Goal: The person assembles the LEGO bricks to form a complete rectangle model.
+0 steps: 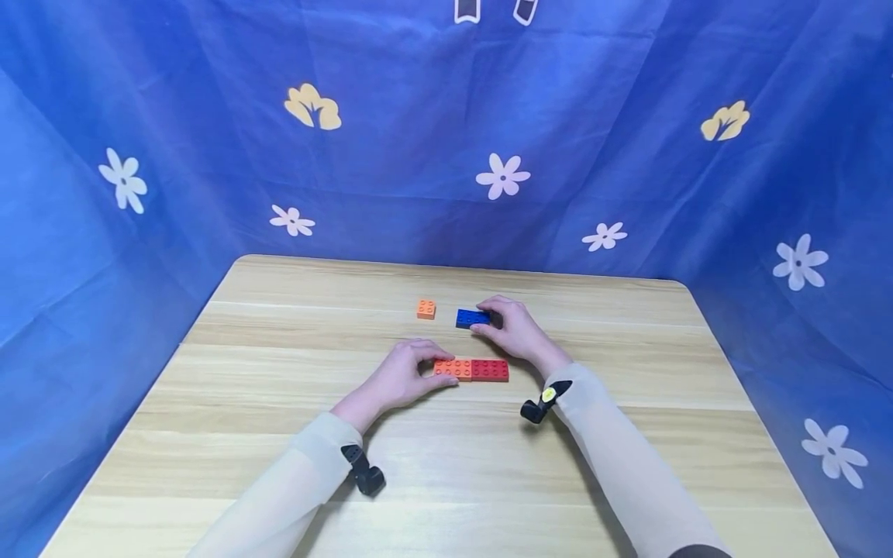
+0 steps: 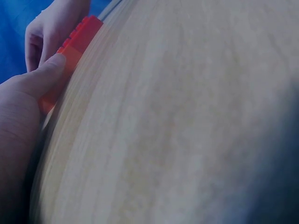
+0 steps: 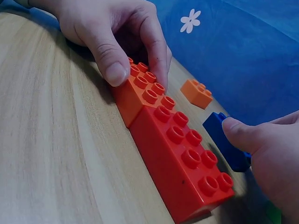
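Observation:
In the middle of the table [image 1: 446, 457] an orange building brick [image 1: 458, 370] and a red building brick [image 1: 491, 370] stand end to end, studs up, their ends touching. My left hand [image 1: 401, 375] holds the orange one by its left part, thumb on the near side and fingers on the far side. Farther back, my right hand [image 1: 514, 328] grips a blue building brick [image 1: 470, 318] at its right end between thumb and fingers. In the right wrist view the thumb lies on top of that blue brick [image 3: 226, 144].
A small, lighter orange brick [image 1: 426, 309] sits left of the blue one, near the back of the table. Behind and beside the table hangs a blue cloth [image 1: 418, 170] with flower prints. A bit of something green [image 3: 273, 213] shows under my right hand, mostly hidden.

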`<state>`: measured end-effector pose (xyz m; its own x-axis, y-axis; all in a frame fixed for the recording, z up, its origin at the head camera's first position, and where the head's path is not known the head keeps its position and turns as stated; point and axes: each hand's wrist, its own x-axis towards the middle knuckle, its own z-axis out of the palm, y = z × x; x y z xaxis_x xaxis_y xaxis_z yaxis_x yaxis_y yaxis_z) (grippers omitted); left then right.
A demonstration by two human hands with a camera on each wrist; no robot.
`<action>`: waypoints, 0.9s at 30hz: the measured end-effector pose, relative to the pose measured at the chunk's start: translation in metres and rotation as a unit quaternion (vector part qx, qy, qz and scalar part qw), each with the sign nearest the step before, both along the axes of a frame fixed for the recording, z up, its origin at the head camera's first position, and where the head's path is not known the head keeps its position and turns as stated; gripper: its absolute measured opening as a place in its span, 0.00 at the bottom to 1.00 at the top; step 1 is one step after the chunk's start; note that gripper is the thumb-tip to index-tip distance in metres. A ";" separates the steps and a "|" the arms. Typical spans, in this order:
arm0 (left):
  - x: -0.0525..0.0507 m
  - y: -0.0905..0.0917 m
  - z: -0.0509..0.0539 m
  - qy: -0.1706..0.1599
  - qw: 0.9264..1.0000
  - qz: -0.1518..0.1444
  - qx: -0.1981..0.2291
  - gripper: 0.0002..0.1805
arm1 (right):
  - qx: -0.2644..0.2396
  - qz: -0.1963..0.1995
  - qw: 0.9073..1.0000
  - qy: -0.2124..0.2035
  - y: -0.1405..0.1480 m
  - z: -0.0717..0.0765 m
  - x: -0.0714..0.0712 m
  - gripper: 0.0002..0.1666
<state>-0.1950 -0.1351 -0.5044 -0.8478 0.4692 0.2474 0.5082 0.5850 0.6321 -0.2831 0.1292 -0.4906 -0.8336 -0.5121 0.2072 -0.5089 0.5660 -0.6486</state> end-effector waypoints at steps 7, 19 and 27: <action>0.000 0.002 0.000 0.009 1.000 -0.006 -0.001 0.25 | 0.023 -0.015 1.000 -0.016 -0.003 0.000 -0.001 0.30; 0.000 0.002 -0.002 0.010 1.000 -0.007 -0.004 0.25 | 0.029 -0.022 0.999 -0.022 -0.005 -0.002 -0.002 0.25; -0.001 0.000 -0.004 0.007 1.000 -0.001 -0.002 0.25 | 0.021 -0.028 0.999 -0.028 -0.006 0.002 0.000 0.25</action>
